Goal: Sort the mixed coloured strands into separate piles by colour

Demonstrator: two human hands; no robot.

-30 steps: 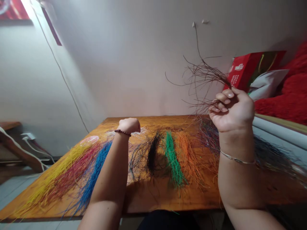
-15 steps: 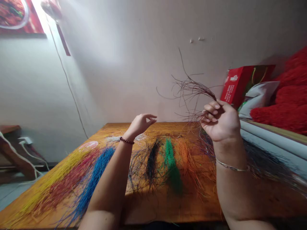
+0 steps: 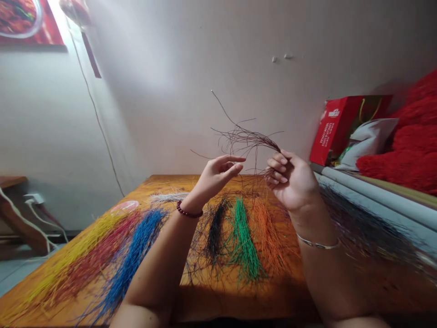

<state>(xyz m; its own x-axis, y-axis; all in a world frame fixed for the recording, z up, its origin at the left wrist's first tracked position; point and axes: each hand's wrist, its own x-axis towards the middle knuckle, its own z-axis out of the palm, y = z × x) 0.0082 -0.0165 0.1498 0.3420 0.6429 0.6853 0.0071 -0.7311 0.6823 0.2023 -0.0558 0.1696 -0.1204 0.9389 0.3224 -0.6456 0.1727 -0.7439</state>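
My right hand (image 3: 293, 180) is closed on a bundle of thin dark reddish-brown strands (image 3: 257, 138), which fan out leftward in the air above the table. Close to the loose ends, my left hand (image 3: 220, 175) is held up with thumb and fingers apart, and nothing shows between them. Below lie bunches of strands: yellow (image 3: 73, 255), red (image 3: 97, 262), blue (image 3: 136, 259), black (image 3: 216, 232), green (image 3: 246, 246) and orange (image 3: 269, 237). A white bunch (image 3: 169, 197) rests behind my left wrist.
The wooden table (image 3: 205, 305) meets a wall at the back. Along the right lie dark strands (image 3: 368, 223) beside a white ledge (image 3: 382, 187) bearing a red gift bag (image 3: 332, 130), a white plastic bag (image 3: 368, 141) and a red heap (image 3: 406, 159). A power adapter (image 3: 35, 198) is at the far left.
My right hand has moved left and slightly down with the brown strands. My left hand has shifted right and now sits close to their loose ends.
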